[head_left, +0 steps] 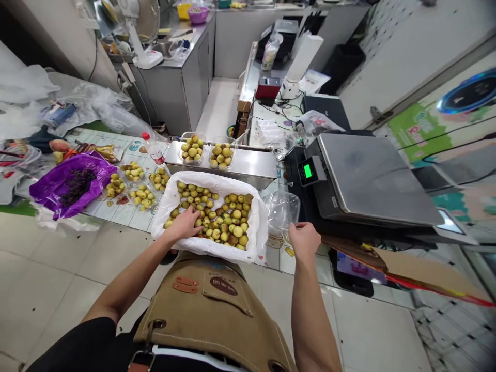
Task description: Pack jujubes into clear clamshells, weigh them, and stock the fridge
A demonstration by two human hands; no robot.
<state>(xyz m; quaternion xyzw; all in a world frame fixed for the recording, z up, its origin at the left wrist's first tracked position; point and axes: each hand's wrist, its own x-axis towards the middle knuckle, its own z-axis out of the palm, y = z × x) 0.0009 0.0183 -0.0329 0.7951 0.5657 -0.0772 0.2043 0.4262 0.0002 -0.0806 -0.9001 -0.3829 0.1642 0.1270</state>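
While the left hand [188, 223] rests with curled fingers among the fruit [236, 230] inside the lined box [260, 227], whether gripping any I cannot tell, the right hand [305, 240] pinches the edge of a clear tub [284, 209] just right of the box, seemingly to steady it. Behind the box, a metal ledge [253, 161] holds two filled tubs [221, 154]; more filled tubs [142, 196] and a purple bag [46, 188] lie to its left, while the scale [372, 175] to its right likely limits sideways room.
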